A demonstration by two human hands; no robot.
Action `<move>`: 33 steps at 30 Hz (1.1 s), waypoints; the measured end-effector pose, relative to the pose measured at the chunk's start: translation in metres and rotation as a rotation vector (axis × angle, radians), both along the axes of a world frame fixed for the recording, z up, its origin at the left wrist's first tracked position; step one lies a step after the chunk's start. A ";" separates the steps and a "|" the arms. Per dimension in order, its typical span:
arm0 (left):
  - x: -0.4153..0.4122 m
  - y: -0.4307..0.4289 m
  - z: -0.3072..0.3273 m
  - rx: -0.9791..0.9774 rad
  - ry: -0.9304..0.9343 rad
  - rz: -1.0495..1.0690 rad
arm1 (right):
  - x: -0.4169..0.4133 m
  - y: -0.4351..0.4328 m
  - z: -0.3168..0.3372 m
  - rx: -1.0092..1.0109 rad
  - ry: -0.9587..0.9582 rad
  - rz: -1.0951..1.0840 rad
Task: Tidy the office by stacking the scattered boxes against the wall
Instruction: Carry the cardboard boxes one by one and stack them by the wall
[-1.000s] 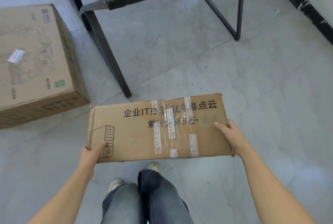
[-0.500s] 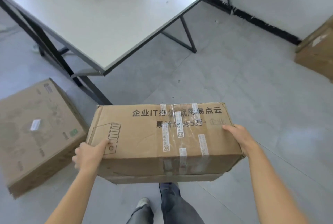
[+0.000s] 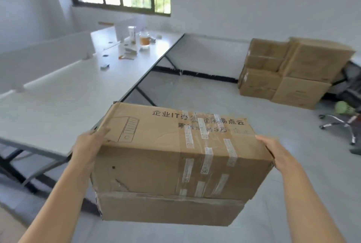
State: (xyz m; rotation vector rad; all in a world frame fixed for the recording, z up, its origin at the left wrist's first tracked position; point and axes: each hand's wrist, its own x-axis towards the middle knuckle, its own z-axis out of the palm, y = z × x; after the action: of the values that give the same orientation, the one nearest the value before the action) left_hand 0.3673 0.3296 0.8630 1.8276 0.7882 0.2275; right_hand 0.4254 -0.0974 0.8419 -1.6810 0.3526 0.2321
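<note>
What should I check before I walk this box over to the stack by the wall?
1. Grip: left hand and right hand hold the box by its ends: ok.
2. Box underside closed: cannot tell.
3. Floor between here and the stack is bare: ok.
4. Chair stands right of the route: ok, keep left.
5. Flat top on the stack: ok.

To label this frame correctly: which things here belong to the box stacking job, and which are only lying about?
Job: carried box, left hand, right hand, stacked boxes at the wall.
Lying about: white desk, jar on it, office chair.
</note>
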 end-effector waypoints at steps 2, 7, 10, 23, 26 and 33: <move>0.019 -0.031 0.024 0.000 -0.133 -0.056 | -0.002 -0.036 0.024 0.076 -0.093 -0.071; 0.079 -0.137 0.050 0.000 -0.358 -0.080 | 0.006 -0.134 0.051 0.141 -0.231 -0.205; 0.110 -0.195 0.048 0.003 -0.383 -0.135 | 0.017 -0.178 0.051 0.129 -0.217 -0.317; 0.252 -0.364 0.028 -0.130 -0.329 -0.255 | 0.088 -0.339 0.069 -0.224 -0.221 -0.477; 0.295 -0.369 0.022 -0.160 -0.312 -0.247 | 0.134 -0.346 0.069 -0.236 -0.217 -0.468; 0.433 -0.381 0.022 -0.215 -0.304 -0.259 | 0.263 -0.362 0.077 -0.286 -0.212 -0.477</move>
State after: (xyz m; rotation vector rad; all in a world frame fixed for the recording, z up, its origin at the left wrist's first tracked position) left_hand 0.8003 -0.0510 0.8853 1.6221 0.3449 0.2357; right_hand 0.6879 -0.4594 0.9188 -1.8238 0.6348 -0.3631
